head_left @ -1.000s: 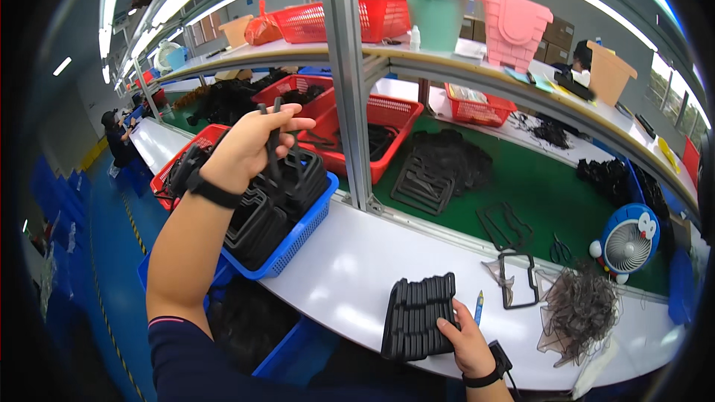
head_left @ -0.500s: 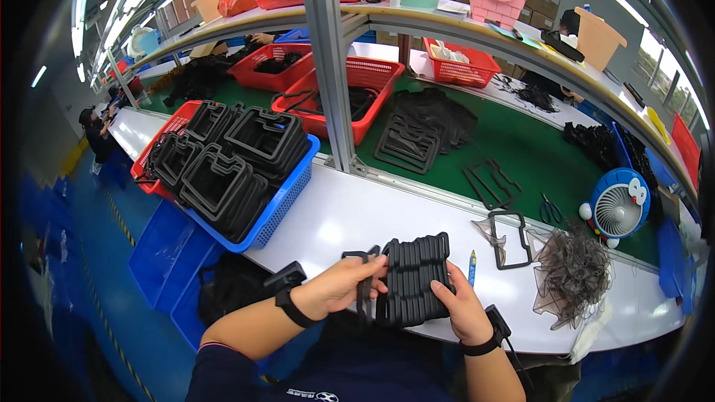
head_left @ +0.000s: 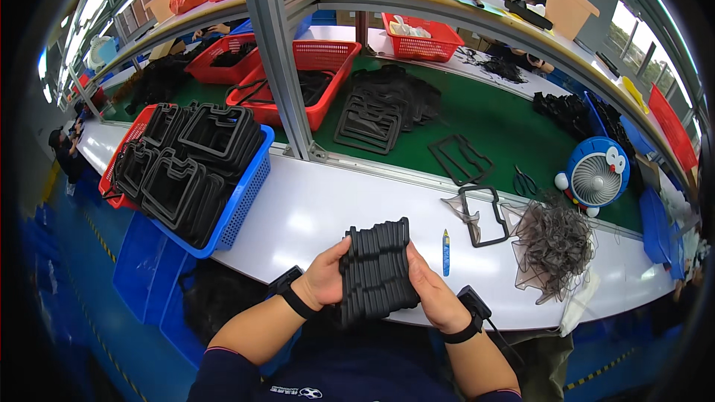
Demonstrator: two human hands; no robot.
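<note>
Between my two hands I hold a thick stack of black frames, set on edge over the front of the white table. My left hand presses against the stack's left side, and my right hand clasps its right side. On the table to the right of the stack lies a blue pen-like tool with a yellow end. Beyond it rests a single black frame with thin mesh at its side. Farther right is a heap of crumpled dark mesh scraps.
A blue basket full of black frames stands at the left. A metal post rises behind the table. Scissors, a blue fan and flat black frames lie on the green surface. Red baskets stand farther back.
My left hand has brought the separate frame against the stack and now presses on its side. The view has shifted, so the surroundings sit farther left.
</note>
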